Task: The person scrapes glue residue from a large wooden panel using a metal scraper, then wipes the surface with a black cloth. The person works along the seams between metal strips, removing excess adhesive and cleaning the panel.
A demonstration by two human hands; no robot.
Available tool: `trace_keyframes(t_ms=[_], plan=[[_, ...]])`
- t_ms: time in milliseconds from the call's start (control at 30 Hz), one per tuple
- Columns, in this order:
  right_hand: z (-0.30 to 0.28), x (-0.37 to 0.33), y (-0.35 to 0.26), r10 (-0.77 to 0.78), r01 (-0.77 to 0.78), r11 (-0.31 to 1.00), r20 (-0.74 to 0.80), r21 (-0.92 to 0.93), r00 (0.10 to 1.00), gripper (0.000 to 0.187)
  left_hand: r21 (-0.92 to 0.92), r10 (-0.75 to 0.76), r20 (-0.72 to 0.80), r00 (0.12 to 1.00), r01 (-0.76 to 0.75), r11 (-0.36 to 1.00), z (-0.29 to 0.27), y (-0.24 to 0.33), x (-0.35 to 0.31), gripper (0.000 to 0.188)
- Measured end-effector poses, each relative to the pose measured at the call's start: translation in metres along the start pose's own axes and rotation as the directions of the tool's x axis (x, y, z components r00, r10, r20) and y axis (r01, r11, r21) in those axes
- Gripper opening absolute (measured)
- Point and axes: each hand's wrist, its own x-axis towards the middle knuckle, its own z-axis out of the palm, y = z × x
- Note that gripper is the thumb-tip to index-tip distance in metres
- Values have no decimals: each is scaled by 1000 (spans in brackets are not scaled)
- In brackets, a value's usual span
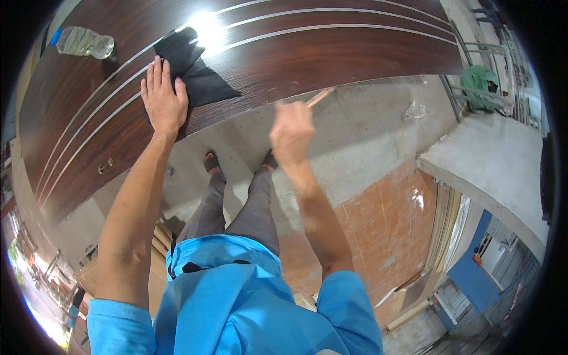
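My left hand (164, 100) lies flat on the dark brown wood-look panel (331, 56), thumb out and fingers a little apart. Its edge rests against a crumpled black piece (204, 83) that looks like cloth and is partly beneath it. Just off the panel's near edge, my right hand (291, 131) is closed and smeared by motion. A thin tan stick-like piece (320, 97) juts from its fist toward the panel edge; its exact kind is too blurred to tell. Thin pale lines run along the panel, curved by the lens.
A clear bottle with a blue cap (83, 42) lies on the panel's far left. Two small holes (106, 166) sit near its left end. A green bag (480, 87) hangs by a metal rack at right, above a concrete ledge (491, 160). Crumpled white scrap (413, 110) lies on the floor.
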Motion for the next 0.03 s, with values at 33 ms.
trace_keyframes(t_ms=[33], plan=[[1,-3,-10,9,-10,992,7,122,1000,16,-20,37,-42,998,-38,999,1,5,4,56]])
